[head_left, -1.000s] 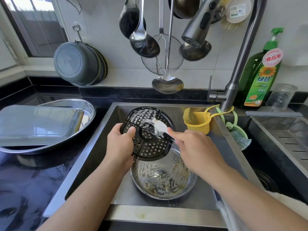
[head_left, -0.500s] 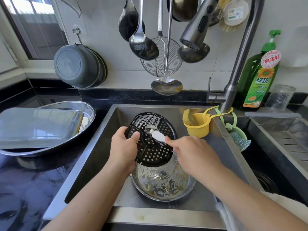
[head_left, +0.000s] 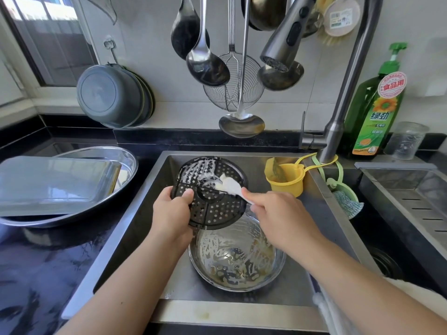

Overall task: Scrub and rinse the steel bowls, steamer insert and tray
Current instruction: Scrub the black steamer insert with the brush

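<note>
My left hand (head_left: 173, 211) grips the left rim of the black perforated steamer insert (head_left: 212, 209) and holds it tilted over the sink (head_left: 145, 213). Foam streaks its upper part. My right hand (head_left: 278, 218) pinches a white brush (head_left: 229, 184) whose soapy head lies on the middle of the insert. Below the insert a soapy steel bowl (head_left: 237, 259) sits on the sink floor. On the left counter a rectangular steel tray (head_left: 53, 182) lies upside down in a wide steel bowl (head_left: 121, 155).
The tap (head_left: 338, 112) arches over the sink with its spray head (head_left: 283, 39) above the insert; no water runs. Ladles and a wire skimmer (head_left: 232, 88) hang behind. A yellow cup (head_left: 287, 180), green soap bottle (head_left: 375, 112) and second basin (head_left: 411, 204) stand right.
The brush head has slid over the insert's centre, first down and left, then back to the right. My left hand has kept its grip on the insert's rim.
</note>
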The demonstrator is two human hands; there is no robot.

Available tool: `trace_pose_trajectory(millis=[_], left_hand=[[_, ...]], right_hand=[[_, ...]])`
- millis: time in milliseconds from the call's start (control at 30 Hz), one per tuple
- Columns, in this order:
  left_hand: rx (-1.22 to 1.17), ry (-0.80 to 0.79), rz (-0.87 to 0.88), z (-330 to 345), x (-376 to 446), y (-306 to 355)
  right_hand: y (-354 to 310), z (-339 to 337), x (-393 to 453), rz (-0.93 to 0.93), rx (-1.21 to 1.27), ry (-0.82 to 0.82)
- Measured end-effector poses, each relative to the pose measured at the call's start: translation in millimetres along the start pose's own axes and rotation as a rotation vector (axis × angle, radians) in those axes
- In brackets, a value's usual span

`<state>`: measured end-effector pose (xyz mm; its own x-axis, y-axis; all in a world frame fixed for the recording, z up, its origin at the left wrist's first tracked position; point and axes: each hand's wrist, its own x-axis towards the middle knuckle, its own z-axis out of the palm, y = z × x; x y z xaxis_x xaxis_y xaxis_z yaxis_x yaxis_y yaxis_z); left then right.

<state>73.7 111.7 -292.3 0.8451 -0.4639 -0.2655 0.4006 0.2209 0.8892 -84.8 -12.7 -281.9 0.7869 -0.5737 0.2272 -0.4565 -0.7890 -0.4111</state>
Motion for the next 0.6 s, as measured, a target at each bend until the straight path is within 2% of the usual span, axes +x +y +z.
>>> trace_pose_trajectory(millis=[67,167,267,400,467,600], left_hand=[[-0.086,-0.048,-0.066,1.2,-1.0,2.5],[-0.151,-0.159,-0.190,2.7,-2.4,1.9],[-0.063,-0.283,-0.244,3.8,-4.1,-1.7],[0.070,-0.386,-0.229,3.4,-6.7,-3.0],[0.136,-0.391,-0.192,5.5,-11.1,-4.3],[0.168,-0.295,-0.116,10.3,-15.3,-6.8]], right_hand=[[4.5,2.2,2.9,0.013,0.054,0.073],[13.9,2.8,8.5,0.066,0.075,0.062],[17.9,-0.7,9.2,0.090,0.101,0.052],[14.7,-4.5,6.9,0.064,0.072,0.084],[11.1,-4.9,6.5,0.050,0.034,0.079],[5.1,-4.3,3.2,0.008,0.018,0.038]])
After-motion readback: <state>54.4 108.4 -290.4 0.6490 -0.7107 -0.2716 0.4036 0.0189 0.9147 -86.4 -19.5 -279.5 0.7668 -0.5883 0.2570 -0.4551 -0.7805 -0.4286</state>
